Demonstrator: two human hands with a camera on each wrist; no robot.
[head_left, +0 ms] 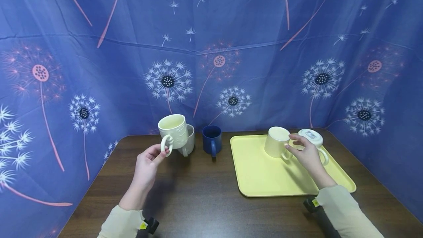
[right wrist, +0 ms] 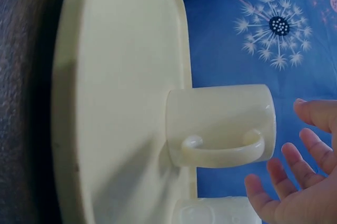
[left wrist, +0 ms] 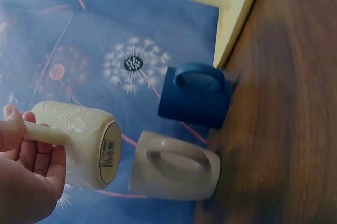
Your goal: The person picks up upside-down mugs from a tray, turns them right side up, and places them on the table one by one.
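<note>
My left hand (head_left: 158,154) grips the handle of a cream embossed mug (head_left: 173,130) and holds it in the air above the table's left side; in the left wrist view, my left hand (left wrist: 26,147) has its fingers curled round the handle of that mug (left wrist: 79,139), whose base carries a label. My right hand (head_left: 299,148) hovers over the yellow tray (head_left: 264,179), fingers loosely spread beside the handle of a cream mug (head_left: 276,141). In the right wrist view, my right hand (right wrist: 295,182) stands apart from that mug (right wrist: 221,124), holding nothing.
An off-white mug (head_left: 189,143) and a dark blue mug (head_left: 212,139) stand on the brown table (head_left: 205,201), left of the tray. An upside-down white mug (head_left: 312,137) sits on the tray behind my right hand. Blue dandelion cloth walls the table in on three sides.
</note>
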